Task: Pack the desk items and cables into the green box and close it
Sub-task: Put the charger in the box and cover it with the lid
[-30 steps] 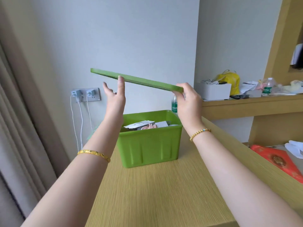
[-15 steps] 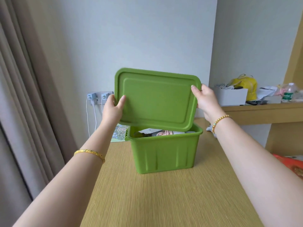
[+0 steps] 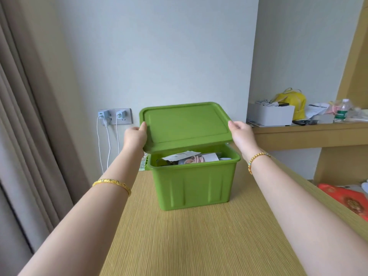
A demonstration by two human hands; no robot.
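Note:
A green box [image 3: 194, 185] stands on the wooden desk [image 3: 199, 240], filled with papers and a pink cable [image 3: 194, 159]. Just above it hovers the green lid [image 3: 186, 126], tilted with its near edge raised off the box's front rim. My left hand [image 3: 135, 136] grips the lid's left edge and my right hand [image 3: 241, 132] grips its right edge. The back of the box is hidden under the lid.
A wall socket [image 3: 115, 116] with white chargers and hanging cables sits left of the box. A shelf [image 3: 310, 134] at the right carries a white box [image 3: 271, 114], a yellow bag [image 3: 292, 100] and a bottle [image 3: 341, 111]. A red packet [image 3: 346, 200] lies at far right. Curtains [image 3: 29, 126] hang on the left.
The lid has come down from high above the box, turned its top face towards me, then flattened to just over the opening. Both hands have kept hold of it.

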